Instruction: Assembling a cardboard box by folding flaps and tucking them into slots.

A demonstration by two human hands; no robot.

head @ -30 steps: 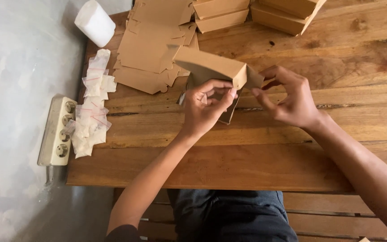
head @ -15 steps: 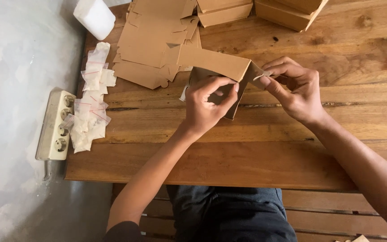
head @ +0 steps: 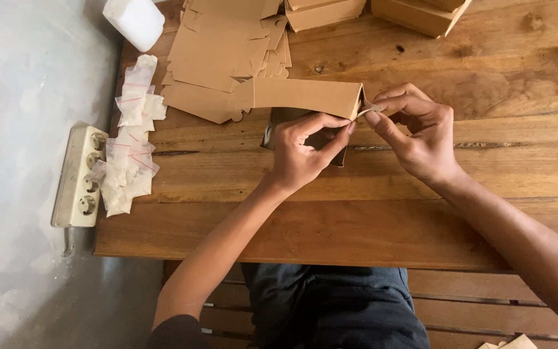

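A brown cardboard box (head: 308,97), partly folded, stands on the wooden table (head: 369,213) in front of me. My left hand (head: 305,152) grips its near side, fingers curled over the dark inner panel. My right hand (head: 418,132) pinches a small flap at the box's right end between thumb and forefinger. Both forearms reach in from the bottom of the view.
A stack of flat brown box blanks (head: 221,55) lies behind the box. Folded boxes (head: 421,11) line the far edge. Small clear plastic bags (head: 130,139) lie along the table's left edge, beside a white power strip (head: 79,178) and a white block (head: 134,21).
The box has been turned so its long side faces up. My right hand has moved to the right end flap and pinched it. My left hand stayed on the near side.
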